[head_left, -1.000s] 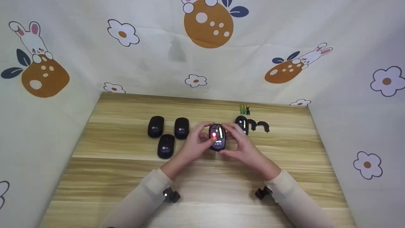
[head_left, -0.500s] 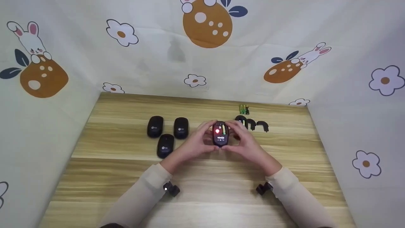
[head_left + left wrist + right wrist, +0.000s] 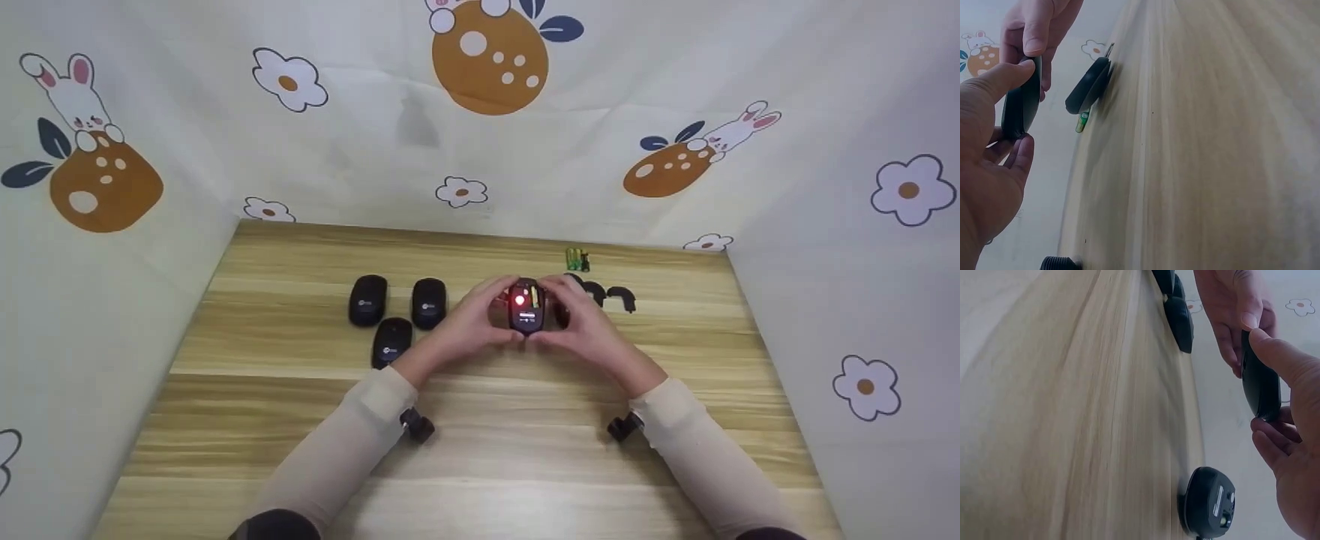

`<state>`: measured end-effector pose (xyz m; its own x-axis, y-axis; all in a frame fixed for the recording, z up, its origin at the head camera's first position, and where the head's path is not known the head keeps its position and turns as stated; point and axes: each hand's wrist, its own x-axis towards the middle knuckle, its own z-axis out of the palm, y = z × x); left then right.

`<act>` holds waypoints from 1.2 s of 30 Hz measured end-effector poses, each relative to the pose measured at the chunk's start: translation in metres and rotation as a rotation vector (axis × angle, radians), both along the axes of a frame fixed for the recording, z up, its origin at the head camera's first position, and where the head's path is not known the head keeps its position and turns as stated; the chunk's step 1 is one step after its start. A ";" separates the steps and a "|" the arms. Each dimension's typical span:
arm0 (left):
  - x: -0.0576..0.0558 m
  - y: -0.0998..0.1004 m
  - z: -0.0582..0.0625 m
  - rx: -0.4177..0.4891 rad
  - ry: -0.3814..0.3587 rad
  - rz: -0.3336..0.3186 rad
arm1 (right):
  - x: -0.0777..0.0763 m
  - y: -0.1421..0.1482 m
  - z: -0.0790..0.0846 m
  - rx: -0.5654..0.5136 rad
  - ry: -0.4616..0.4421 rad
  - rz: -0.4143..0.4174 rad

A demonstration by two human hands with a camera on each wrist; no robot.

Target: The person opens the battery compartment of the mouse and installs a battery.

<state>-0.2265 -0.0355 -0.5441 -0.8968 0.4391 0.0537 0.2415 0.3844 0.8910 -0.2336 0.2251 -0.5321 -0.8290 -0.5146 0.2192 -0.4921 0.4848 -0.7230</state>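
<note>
A black computer mouse (image 3: 527, 309) is held underside up between both hands, its red sensor light glowing and a battery showing in its open compartment. My left hand (image 3: 466, 324) pinches its left part, thumb at the near end and fingers at the far end. On the other side my right hand (image 3: 591, 328) grips it the same way, the two thumbs almost meeting. Both wrist views show this mouse (image 3: 1023, 107) raised off the table. Partly hidden behind the right hand, another upturned mouse (image 3: 1207, 502) lies on the tabletop.
Three black mice, a left one (image 3: 368, 301), a middle one (image 3: 429, 303) and a nearer one (image 3: 392, 343), sit right side up at the left. Curved black covers (image 3: 621, 297) lie right of the hands. Green batteries (image 3: 574, 259) rest farther back, before the patterned cloth wall (image 3: 345, 180).
The held mouse has moved slightly right and away from the body. My left thumb has gone from its underside to its near end. The right hand now hides more of the other upturned mouse.
</note>
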 end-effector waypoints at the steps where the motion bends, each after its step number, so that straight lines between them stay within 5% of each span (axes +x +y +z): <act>1: -0.002 0.001 0.000 -0.005 0.003 -0.004 | -0.002 0.001 -0.001 0.006 0.002 -0.003; 18: -0.033 0.014 -0.012 -0.088 0.087 -0.064 | -0.026 0.009 -0.014 0.146 0.066 -0.042; 36: -0.042 0.024 -0.017 -0.218 0.121 -0.114 | -0.035 0.013 -0.025 0.245 0.169 -0.023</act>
